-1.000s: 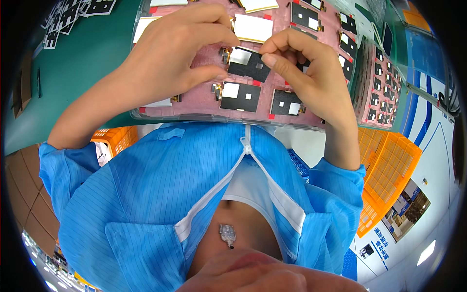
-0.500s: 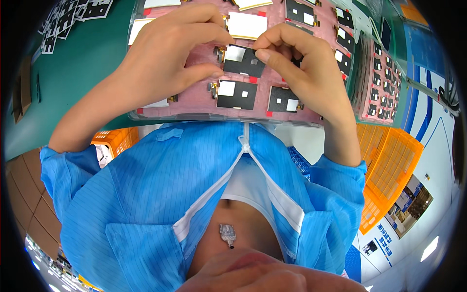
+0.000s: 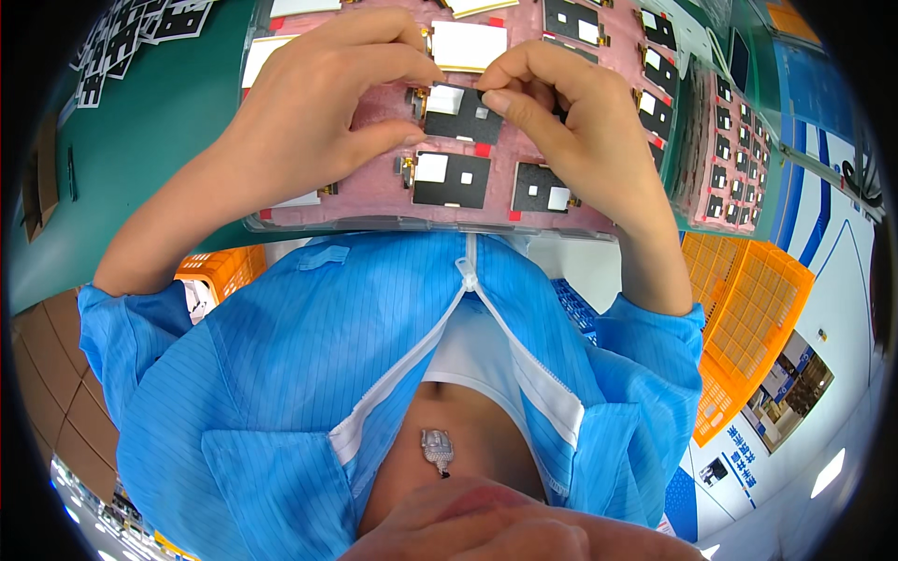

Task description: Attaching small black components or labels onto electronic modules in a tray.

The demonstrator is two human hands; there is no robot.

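Observation:
A small flat panel with a black sticker [image 3: 465,117] on it lies in a pink foam tray [image 3: 374,213]. The sticker has a white rectangle and a small square window. My right hand [image 3: 575,112] pinches its upper right corner between thumb and index finger; the other fingers curl underneath, partly hidden. At the panel's left side, my left hand [image 3: 318,103] arches with thumb and index finger apart, near the gold flex connector, gripping nothing I can see. Below sits another black-stickered panel [image 3: 451,180], and a white panel [image 3: 470,45] lies above.
Loose black-and-white cut stickers [image 3: 140,33] are spread at the far left of the green table [image 3: 168,112]. A stack of filled pink trays [image 3: 720,168] stands at the right. Orange crates [image 3: 748,318] are below the table's right edge. A pen [image 3: 71,173] lies at the left.
The view has shifted slightly. My right hand has moved a little left along with the sticker's corner; my left hand keeps nearly the same pose.

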